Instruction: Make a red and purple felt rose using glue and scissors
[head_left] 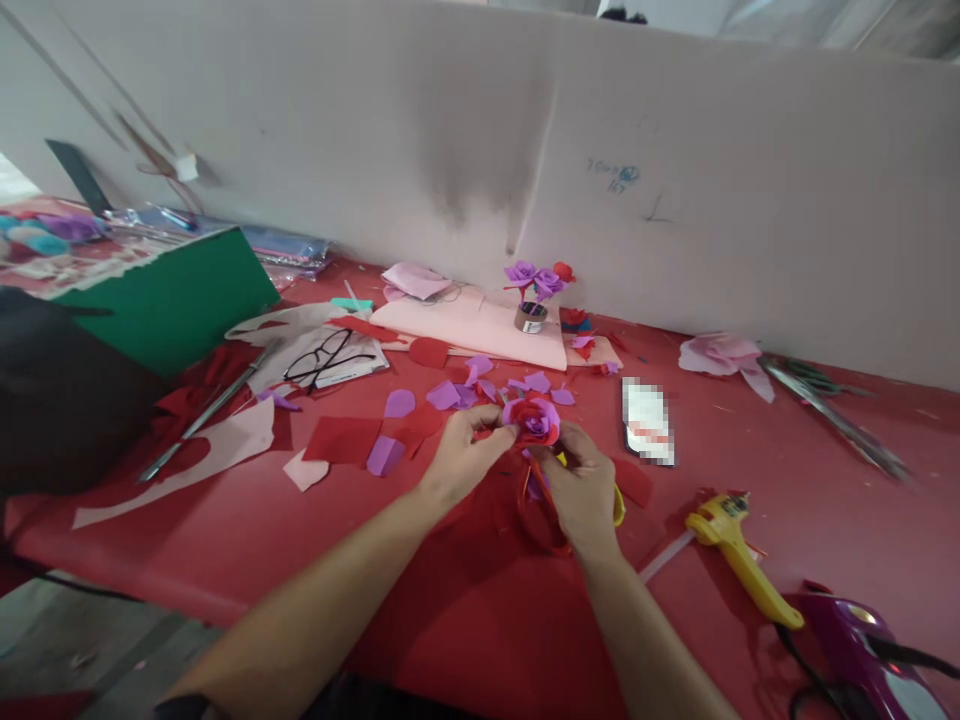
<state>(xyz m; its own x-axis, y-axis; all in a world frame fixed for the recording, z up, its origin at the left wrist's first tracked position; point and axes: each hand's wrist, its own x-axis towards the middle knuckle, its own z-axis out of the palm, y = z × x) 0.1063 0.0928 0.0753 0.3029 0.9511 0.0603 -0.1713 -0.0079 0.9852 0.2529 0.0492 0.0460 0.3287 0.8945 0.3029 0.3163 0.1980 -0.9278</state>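
Observation:
Between my two hands is a craft flower (535,420) with red and purple petals. My left hand (472,450) pinches its outer petal from the left. From below and to the right, my right hand (581,480) grips the flower's base, its fingertips partly hidden behind the bloom. Under the right hand lie a red strip loop (540,520) and something yellow (619,506), mostly covered. Loose purple petals (442,395) and red cut pieces (341,440) are scattered beyond and left of my hands.
On the right rest a phone (646,422), a yellow glue gun (739,560) and a purple corded device (874,650). Finished flowers (536,280) stand in a tape roll (531,318) at the back. Eyeglasses (330,360) and a metal rod (210,410) lie left.

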